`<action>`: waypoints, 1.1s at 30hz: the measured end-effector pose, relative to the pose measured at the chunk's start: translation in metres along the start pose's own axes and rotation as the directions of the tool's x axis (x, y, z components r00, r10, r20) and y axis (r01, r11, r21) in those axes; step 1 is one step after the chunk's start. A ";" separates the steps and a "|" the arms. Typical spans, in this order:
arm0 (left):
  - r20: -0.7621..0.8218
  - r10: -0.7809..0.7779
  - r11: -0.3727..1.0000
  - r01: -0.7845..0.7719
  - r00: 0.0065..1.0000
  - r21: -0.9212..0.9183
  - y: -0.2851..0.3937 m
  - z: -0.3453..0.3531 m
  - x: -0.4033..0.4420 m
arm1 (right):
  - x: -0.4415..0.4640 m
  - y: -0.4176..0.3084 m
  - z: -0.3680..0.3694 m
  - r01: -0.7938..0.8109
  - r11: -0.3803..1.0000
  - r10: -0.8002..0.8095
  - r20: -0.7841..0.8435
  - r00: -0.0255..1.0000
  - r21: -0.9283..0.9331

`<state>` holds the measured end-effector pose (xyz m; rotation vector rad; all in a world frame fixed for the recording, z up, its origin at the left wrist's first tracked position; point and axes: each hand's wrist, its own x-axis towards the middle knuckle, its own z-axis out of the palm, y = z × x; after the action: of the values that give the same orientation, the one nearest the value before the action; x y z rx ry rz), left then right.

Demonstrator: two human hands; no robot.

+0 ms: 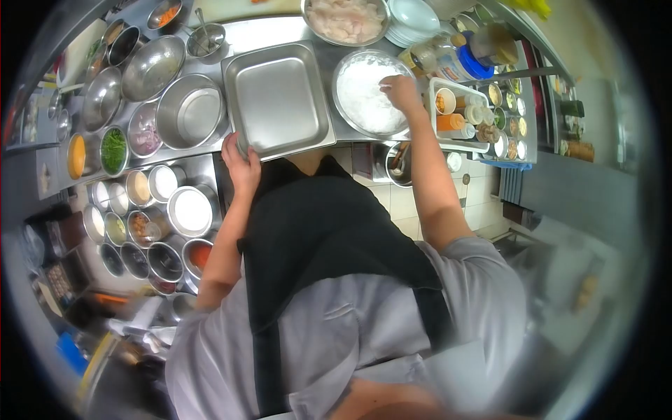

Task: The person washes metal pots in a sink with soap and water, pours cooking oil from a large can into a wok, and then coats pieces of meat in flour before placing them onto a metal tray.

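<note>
My left hand (242, 165) grips the near left corner of a bare rectangular steel tray (274, 101), thumb and fingers at its rim. To the right of that tray stands a round steel bowl of white powder (367, 94). My right hand (404, 96) is over the right part of this bowl, fingers curled together close to the powder. Whatever the fingertips hold is hidden. Behind the two vessels, a steel bowl (346, 19) carries pale raw slices that look like fish or meat.
Steel bowls (154, 68) crowd the left counter, near chopped greens (113, 150) and sliced onion (145, 140). Lower left are several tubs of ingredients (190, 211). Stacked plates (413, 21), a blue-lidded jar (458, 63) and a bottle caddy (458, 143) line the right.
</note>
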<state>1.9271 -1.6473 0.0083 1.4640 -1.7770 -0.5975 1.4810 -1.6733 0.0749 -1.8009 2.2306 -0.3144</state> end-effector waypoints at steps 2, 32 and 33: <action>-0.007 -0.019 0.998 0.018 1.000 -0.058 -0.002 0.000 -0.001 | 0.006 0.002 -0.009 -0.047 0.999 0.046 0.032 0.998 0.012; 0.030 -0.053 0.989 0.056 0.998 -0.138 -0.013 0.004 0.004 | 0.090 -0.199 0.195 0.334 0.942 -0.326 0.292 0.899 0.021; 0.038 -0.041 0.988 0.047 0.998 -0.149 -0.014 0.003 0.005 | 0.063 -0.216 0.193 0.352 0.932 -0.306 0.337 0.890 -0.083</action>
<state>1.9325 -1.6555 -0.0028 1.4004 -1.6909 -0.7661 1.7317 -1.7816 -0.0404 -2.1329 1.7616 0.0787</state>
